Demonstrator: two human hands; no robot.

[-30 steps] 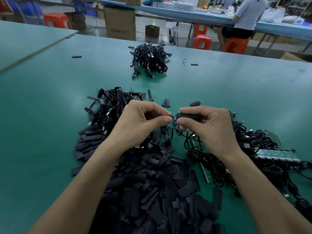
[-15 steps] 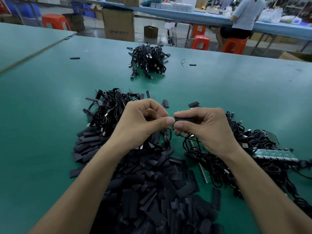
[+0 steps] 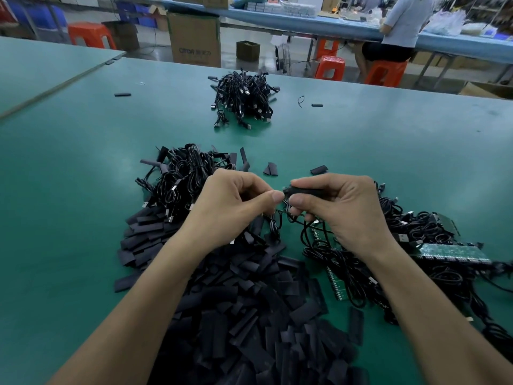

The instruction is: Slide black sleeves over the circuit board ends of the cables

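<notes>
My right hand (image 3: pixel 344 209) pinches a black sleeve (image 3: pixel 302 189) that sits over the board end of a black cable, held above the table. My left hand (image 3: pixel 230 207) meets it from the left, thumb and fingers pinched at the sleeve's left tip; what they hold there is hidden. The cable (image 3: pixel 277 223) loops down between the hands. A big heap of loose black sleeves (image 3: pixel 249 301) lies under my forearms. Cables with bare green circuit boards (image 3: pixel 449 252) lie in a tangle at the right.
A pile of black cables (image 3: pixel 183 176) lies behind my left hand, another bundle (image 3: pixel 244 98) farther back on the green table (image 3: pixel 83 162). Stray sleeves (image 3: pixel 318 169) dot the surface. Beyond the far edge are a cardboard box (image 3: pixel 194 37), orange stools and a seated person (image 3: pixel 402 26).
Both hands stay together at the same spot. The green board tip seen between the thumbs a second ago is now nearly covered by the sleeve.
</notes>
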